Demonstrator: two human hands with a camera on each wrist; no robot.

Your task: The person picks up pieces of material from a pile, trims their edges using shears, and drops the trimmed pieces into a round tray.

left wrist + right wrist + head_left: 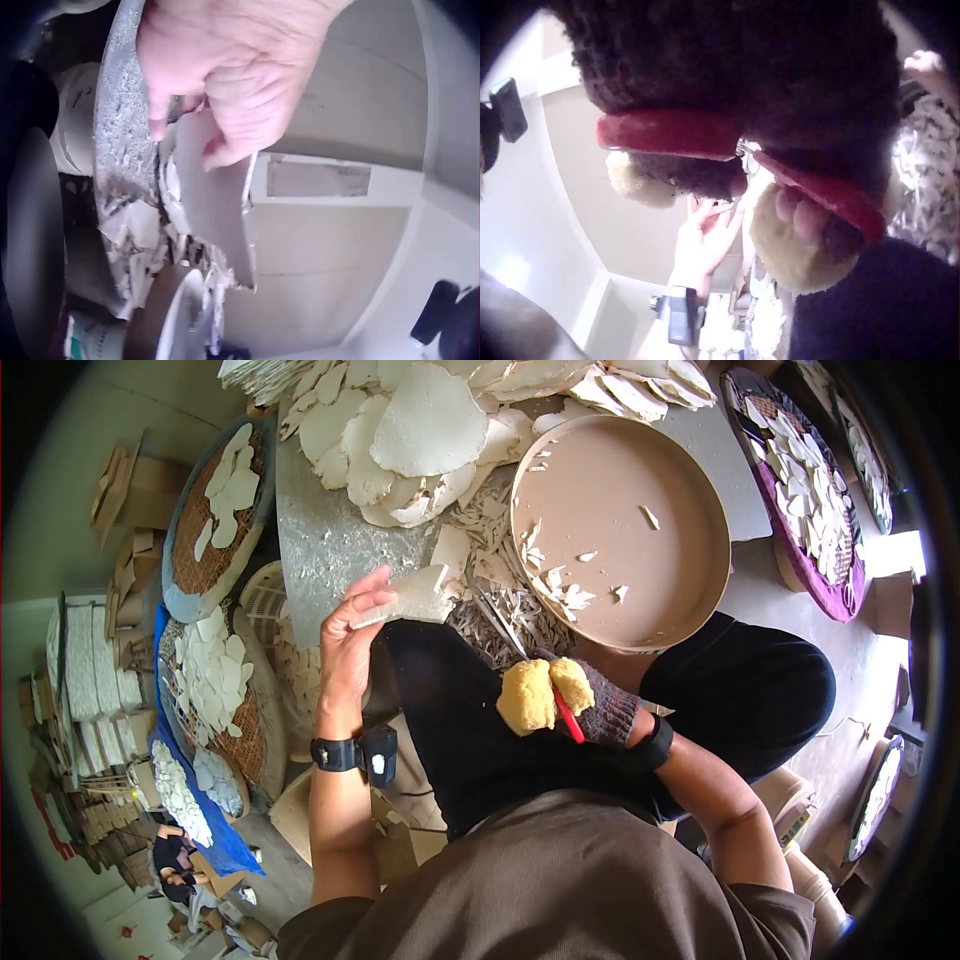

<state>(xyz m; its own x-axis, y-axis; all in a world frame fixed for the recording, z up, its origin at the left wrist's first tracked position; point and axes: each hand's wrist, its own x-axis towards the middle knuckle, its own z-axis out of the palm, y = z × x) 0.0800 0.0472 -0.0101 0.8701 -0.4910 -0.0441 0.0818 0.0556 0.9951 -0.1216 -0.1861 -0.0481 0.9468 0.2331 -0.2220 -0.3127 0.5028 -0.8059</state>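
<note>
In the head view the left hand [346, 645] pinches a flat off-white piece [408, 600] with a straight cut edge. The left wrist view has the thumb of this hand [240, 71] on the face of the piece [214, 195]. The right hand [610, 708], in a dark knitted glove, grips red-handled scissors [568, 718] with yellow padding [527, 698] around the grips. Their blades point toward the piece, over offcuts [490, 635]. Seen from the right wrist, bare fingertips of the right hand [735, 75] show between the red handles [667, 135] and yellow padding [799, 244].
A round tan tray [630, 510] with a few scraps stands on the metal table [330, 540]. Large off-white sheets [425, 425] are piled at the back. Round baskets [215, 510] of cut pieces stand on both sides; another person [172, 858] is at lower left.
</note>
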